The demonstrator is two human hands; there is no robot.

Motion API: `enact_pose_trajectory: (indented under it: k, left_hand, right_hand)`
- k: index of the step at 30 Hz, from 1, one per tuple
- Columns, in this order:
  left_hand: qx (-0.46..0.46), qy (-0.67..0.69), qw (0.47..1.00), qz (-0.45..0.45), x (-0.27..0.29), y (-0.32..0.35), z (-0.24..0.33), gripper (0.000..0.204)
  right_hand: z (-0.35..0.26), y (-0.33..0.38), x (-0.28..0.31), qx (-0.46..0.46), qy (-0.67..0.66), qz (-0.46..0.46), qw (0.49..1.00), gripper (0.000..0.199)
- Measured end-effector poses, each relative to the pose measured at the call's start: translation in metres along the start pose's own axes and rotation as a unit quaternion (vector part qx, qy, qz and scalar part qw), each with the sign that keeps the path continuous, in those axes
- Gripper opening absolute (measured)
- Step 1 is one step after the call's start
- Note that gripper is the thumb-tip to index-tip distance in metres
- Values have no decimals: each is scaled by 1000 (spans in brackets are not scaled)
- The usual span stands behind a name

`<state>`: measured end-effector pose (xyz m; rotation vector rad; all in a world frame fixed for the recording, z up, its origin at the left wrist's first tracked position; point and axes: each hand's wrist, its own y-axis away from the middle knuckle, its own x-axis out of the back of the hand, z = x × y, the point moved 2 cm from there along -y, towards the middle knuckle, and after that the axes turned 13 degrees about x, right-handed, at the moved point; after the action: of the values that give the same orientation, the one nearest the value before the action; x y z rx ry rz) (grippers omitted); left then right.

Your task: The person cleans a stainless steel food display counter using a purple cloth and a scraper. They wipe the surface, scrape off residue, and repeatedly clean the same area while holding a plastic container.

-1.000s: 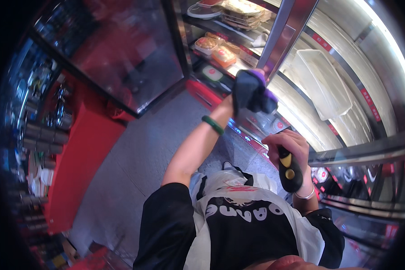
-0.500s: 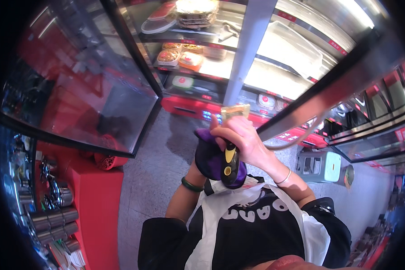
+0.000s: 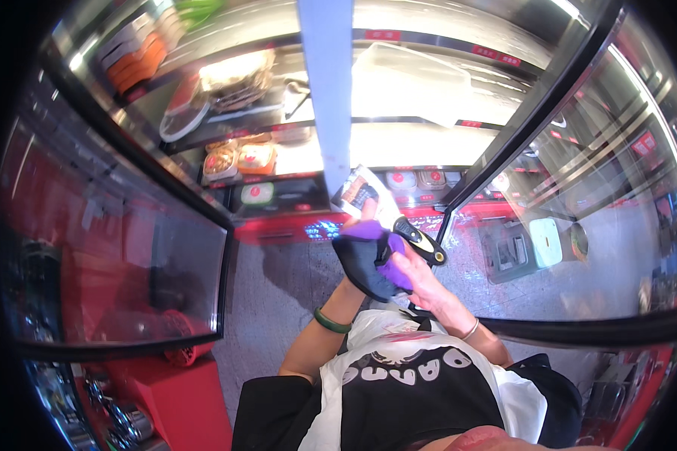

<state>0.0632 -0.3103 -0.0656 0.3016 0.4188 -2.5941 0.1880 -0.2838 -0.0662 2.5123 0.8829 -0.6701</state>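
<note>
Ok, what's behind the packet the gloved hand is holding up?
Behind the packet, the open chiller's shelf of small sealed tubs and the grey door post. The packet hides part of that shelf.

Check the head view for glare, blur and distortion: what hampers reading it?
Head view: glare washes out the lit shelves; fisheye bends the door frames; the gloved left hand, the packet and the handheld scanner are slightly soft.

Scanner (image 3: 420,240) handle hidden inside right hand (image 3: 421,279); packet (image 3: 365,194) print too blurred.
</note>
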Motion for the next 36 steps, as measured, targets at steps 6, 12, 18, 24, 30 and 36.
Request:
enact_pose_trajectory:
  k: [6, 12, 18, 24, 30, 36]
  left_hand:
    - [84, 29, 994, 64, -26, -120, -22, 31]
    - [248, 285, 926, 22, -50, -206, -61, 43]
    - [308, 129, 942, -48, -70, -256, -83, 39]
    - [184, -65, 981, 21, -56, -328, -111, 35]
    - [226, -209, 951, 35, -42, -367, -117, 21]
    - [276, -175, 945, 21, -50, -365, -106, 22]
  right_hand:
    - [-77, -32, 63, 171, 214, -37, 961, 41]
    - [-224, -77, 102, 429, 307, 92, 844, 32]
    - [-432, -211, 112, 713, 555, 278, 326, 28]
    - [-545, -365, 178, 268, 843, 376, 274, 59]
    - [-549, -458, 296, 90, 793, 345, 494, 73]
    - [-568, -518, 325, 173, 808, 153, 542, 64]
